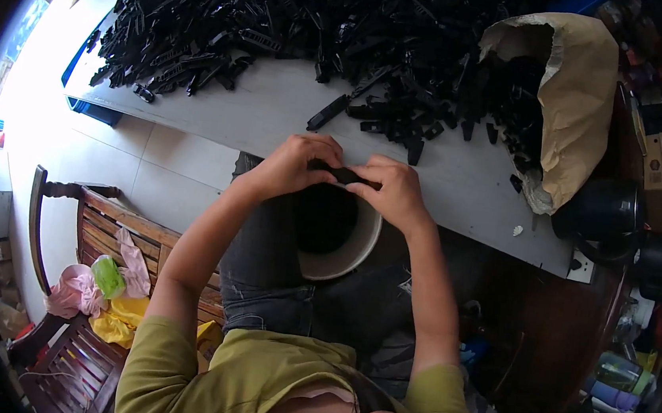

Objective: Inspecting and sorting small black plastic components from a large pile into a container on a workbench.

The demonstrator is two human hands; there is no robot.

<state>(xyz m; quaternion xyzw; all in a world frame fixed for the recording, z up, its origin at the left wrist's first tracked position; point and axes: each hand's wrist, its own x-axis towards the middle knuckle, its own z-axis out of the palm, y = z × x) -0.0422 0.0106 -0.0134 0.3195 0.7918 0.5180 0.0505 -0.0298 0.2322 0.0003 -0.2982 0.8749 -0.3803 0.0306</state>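
Both hands meet at the near edge of the table, above a round pale bucket [372,238] with dark contents. Between them they grip a small black plastic part [342,174], mostly covered by fingers. My left hand [297,165] is closed on its left end, thumb below and fingers above. At the other end my right hand [390,187] pinches it with thumb and fingers. Just beyond lies a big heap of black plastic parts [205,23], with a long black piece [329,113] at its near edge. The exact shape of the held part cannot be made out.
A torn brown paper sack [580,103] of black parts lies at the table's right. Dark round containers [600,212] stand beside it. At left, a wooden bench [134,227] carries pink, green and yellow cloths [119,317]. A power socket [581,266] sits by the table's right corner.
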